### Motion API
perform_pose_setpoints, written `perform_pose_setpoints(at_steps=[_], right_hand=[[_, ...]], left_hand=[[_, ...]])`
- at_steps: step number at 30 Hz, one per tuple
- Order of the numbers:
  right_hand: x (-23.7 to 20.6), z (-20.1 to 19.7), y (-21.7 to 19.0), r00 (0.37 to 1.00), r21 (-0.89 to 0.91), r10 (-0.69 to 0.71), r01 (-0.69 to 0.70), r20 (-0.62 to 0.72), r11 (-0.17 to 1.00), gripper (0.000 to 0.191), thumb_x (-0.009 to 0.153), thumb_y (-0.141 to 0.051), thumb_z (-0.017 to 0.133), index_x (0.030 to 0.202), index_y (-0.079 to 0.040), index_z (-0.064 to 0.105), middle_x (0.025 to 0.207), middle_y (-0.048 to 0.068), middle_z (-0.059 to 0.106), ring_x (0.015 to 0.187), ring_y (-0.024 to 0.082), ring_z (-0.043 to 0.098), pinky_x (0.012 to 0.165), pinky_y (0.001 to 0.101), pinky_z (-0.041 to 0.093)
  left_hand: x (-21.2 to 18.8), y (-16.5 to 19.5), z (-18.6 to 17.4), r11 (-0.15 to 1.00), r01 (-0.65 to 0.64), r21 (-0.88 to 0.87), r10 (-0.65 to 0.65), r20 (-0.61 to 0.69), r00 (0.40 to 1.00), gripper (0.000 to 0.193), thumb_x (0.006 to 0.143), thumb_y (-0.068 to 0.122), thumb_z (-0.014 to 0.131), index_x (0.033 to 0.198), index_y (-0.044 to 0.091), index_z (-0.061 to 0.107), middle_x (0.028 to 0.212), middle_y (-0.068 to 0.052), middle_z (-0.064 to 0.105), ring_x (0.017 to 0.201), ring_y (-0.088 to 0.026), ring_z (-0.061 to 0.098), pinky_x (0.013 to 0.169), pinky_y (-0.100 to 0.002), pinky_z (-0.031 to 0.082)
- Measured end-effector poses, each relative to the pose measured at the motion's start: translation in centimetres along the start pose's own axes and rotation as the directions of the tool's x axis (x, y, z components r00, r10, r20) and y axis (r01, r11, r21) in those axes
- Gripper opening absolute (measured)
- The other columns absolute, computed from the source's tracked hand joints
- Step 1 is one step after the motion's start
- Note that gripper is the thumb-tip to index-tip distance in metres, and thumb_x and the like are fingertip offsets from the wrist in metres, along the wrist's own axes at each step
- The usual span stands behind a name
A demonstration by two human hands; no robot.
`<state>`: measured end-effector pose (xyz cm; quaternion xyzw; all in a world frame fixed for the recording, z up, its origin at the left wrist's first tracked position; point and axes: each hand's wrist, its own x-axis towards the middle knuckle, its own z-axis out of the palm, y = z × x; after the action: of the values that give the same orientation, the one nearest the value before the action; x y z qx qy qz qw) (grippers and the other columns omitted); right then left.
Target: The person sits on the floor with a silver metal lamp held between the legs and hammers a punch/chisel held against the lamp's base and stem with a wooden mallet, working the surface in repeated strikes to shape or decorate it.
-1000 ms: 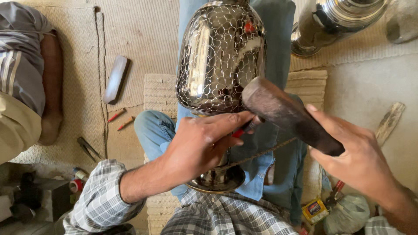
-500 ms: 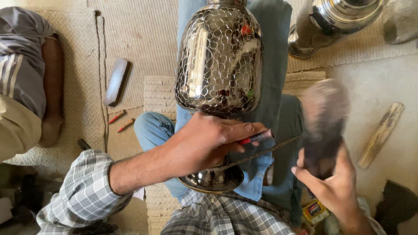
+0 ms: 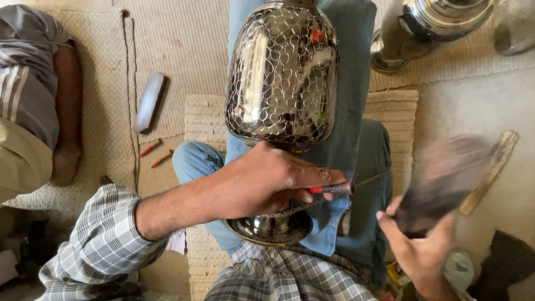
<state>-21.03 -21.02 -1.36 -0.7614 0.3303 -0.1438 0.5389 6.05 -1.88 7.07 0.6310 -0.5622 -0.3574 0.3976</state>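
Observation:
A shiny metal vase (image 3: 281,78) with a scale-like engraved pattern lies across my jeans-clad legs (image 3: 356,100), its foot (image 3: 272,228) toward me. My left hand (image 3: 267,181) rests over the vase's lower part and grips a thin chisel with a red handle (image 3: 330,189), its point against the metal. My right hand (image 3: 421,251) is off to the right and holds a dark wooden mallet (image 3: 446,181), blurred by motion and raised away from the chisel.
Another person's arm and striped sleeve (image 3: 39,95) lie at the left on a woven mat (image 3: 184,44). A grey sharpening block (image 3: 149,103) and two red pencils (image 3: 156,153) lie on the mat. More shiny metal vessels (image 3: 434,25) stand at top right; a wooden stick (image 3: 493,167) lies right.
The mallet has swung from on top of the chisel out to the right and away. My left hand has stayed on the vase with the chisel.

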Motion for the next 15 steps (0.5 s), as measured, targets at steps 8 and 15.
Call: perform_pose_setpoints(at_steps=[8, 15], right_hand=[[-2.4, 1.3, 3.5, 0.993, -0.167, -0.087, 0.101, 0.084, 0.981, 0.080, 0.077, -0.002, 0.078, 0.149, 0.004, 0.043, 0.086, 0.008, 0.071, 0.073, 0.015, 0.069, 0.073, 0.0308, 0.057], [-4.0, 2.2, 4.4, 0.955, -0.174, -0.289, 0.275, -0.061, 0.946, 0.082, 0.080, 0.001, 0.080, 0.148, 0.003, 0.035, 0.090, 0.008, 0.070, 0.077, 0.014, 0.069, 0.076, 0.0319, 0.057]], left_hand=[[1.1, 0.1, -0.4, 0.986, -0.027, 0.166, 0.017, 0.060, 0.998, 0.060, 0.081, 0.000, 0.071, 0.139, 0.011, 0.063, 0.121, -0.009, 0.076, 0.088, -0.022, 0.078, 0.067, -0.035, 0.064], [2.4, 0.1, -0.6, 0.977, -0.187, 0.102, 0.166, 0.190, 0.968, 0.052, 0.089, 0.005, 0.070, 0.140, 0.014, 0.062, 0.116, -0.008, 0.077, 0.090, -0.020, 0.079, 0.068, -0.033, 0.063]])
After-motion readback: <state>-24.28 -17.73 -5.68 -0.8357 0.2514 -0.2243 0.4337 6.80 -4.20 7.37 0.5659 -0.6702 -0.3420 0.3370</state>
